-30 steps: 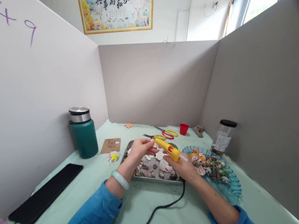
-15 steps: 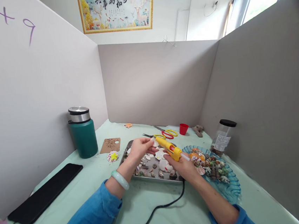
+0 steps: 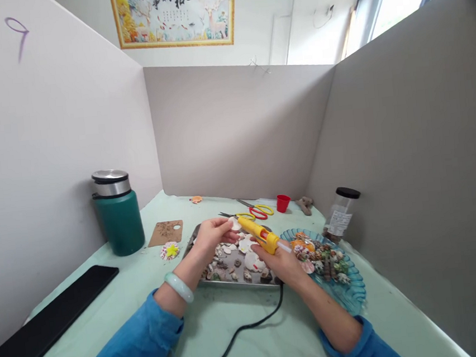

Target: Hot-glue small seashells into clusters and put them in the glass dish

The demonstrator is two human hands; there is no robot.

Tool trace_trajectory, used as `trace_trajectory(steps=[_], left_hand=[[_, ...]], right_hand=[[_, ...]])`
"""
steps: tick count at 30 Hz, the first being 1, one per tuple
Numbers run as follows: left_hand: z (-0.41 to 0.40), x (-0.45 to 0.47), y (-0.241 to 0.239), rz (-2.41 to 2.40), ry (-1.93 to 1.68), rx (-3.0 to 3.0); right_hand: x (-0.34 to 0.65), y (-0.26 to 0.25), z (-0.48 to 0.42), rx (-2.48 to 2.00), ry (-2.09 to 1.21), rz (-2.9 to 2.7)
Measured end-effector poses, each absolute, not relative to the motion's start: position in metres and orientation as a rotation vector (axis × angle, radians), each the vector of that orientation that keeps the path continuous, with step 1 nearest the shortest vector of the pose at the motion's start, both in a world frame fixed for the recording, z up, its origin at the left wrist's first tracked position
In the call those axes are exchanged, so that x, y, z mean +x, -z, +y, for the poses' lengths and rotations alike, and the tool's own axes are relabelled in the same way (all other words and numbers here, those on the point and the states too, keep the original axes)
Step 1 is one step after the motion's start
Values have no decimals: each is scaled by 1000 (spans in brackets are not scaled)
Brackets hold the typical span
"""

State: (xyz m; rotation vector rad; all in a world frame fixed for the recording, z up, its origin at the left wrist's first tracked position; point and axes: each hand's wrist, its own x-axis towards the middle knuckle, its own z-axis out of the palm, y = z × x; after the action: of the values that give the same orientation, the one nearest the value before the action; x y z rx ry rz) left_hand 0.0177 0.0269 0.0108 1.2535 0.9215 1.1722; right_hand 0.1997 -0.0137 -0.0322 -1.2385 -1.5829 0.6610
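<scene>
Between the fingertips of my left hand (image 3: 213,239) is a small white shell (image 3: 234,223). My right hand (image 3: 280,260) is wrapped round a yellow glue gun (image 3: 260,234), whose tip points left at the shell, touching it or very close. A clear glue stick (image 3: 285,246) sticks out of the gun's back end, and a black cord (image 3: 252,326) runs from below my right hand toward me. Both hands are above a grey metal tray (image 3: 223,284) that holds white shells and several small snail shells.
Right of the tray is a blue glass plate (image 3: 358,289) heaped with shells. Scissors (image 3: 262,211), a red cup (image 3: 283,203) and a black-lidded jar (image 3: 342,213) stand or lie farther back. At left are a green flask (image 3: 120,221), a brown card (image 3: 165,234) and a black slab (image 3: 53,319).
The whole view has shifted slightly, so everything sits farther left. My hands keep nearly the same pose, with the shell and glue gun still held together.
</scene>
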Motion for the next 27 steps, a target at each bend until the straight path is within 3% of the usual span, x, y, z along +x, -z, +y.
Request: trace_trajectory(steps=[27], left_hand=[[35, 9, -11, 958, -1125, 1323]], right_hand=[[199, 36, -13, -1252, -558, -1645]])
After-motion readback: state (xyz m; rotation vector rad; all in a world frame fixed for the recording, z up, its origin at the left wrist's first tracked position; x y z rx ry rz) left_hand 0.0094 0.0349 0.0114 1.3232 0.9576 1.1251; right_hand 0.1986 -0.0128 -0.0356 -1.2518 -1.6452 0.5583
